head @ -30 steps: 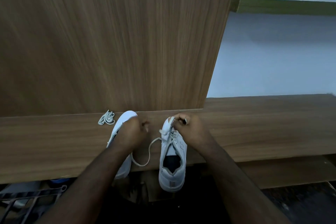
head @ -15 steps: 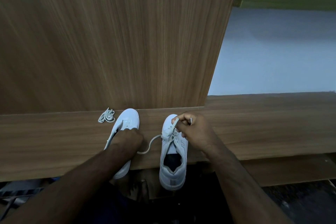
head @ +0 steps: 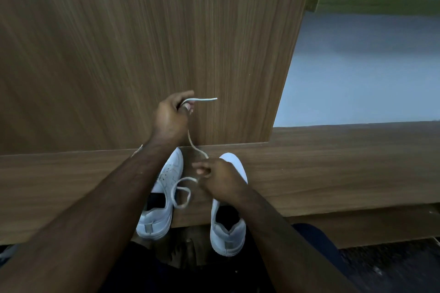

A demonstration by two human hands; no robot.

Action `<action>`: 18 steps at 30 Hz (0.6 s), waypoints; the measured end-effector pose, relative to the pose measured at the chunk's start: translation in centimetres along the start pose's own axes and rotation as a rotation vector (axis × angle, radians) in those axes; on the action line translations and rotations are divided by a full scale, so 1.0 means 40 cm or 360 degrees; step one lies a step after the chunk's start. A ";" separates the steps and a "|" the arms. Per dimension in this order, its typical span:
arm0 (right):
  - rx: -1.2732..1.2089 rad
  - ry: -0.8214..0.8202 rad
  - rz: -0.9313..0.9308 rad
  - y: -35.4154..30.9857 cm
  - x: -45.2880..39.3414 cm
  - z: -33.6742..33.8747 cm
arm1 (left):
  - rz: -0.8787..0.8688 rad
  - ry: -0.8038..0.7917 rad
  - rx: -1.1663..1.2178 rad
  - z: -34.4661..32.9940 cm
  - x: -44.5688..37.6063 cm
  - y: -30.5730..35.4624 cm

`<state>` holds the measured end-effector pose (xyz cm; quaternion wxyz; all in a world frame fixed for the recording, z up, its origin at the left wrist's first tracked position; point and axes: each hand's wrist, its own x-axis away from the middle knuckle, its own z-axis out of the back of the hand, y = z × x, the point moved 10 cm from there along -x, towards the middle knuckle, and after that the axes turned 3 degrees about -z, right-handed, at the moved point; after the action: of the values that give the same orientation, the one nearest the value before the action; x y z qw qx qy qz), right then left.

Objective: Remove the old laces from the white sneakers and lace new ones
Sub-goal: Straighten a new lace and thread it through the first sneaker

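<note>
My two sneakers are white with black insides, lace white, shelf and panel brown woodgrain.

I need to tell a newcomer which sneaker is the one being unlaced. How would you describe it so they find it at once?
On the wooden ledge below the tall wood panel, two white sneakers stand side by side, toes toward the panel. Take the right sneaker: the right hand rests on it, and a white lace rises from there to the raised left hand. The left sneaker is untouched.
</note>
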<state>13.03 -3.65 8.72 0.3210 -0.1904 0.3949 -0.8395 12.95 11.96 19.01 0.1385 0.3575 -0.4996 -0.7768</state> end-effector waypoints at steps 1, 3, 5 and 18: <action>0.0006 0.0155 -0.0080 0.037 0.004 0.043 | 0.0025 -0.0027 0.0137 -0.011 0.008 -0.006; 0.0001 0.0359 -0.0292 0.138 0.021 0.114 | 0.0144 -0.0102 0.0343 -0.043 0.035 -0.037; 0.0025 0.0385 -0.0452 0.224 0.048 0.139 | 0.0298 -0.0171 0.0386 -0.077 0.073 -0.077; -0.0006 0.0252 -0.0332 0.274 0.061 0.070 | 0.0705 -0.0591 0.0104 -0.196 0.289 -0.213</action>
<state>17.14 -12.13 2.02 0.1994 -0.1642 0.3987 -0.8800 11.45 3.97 4.80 0.1993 0.0956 -0.6071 -0.7632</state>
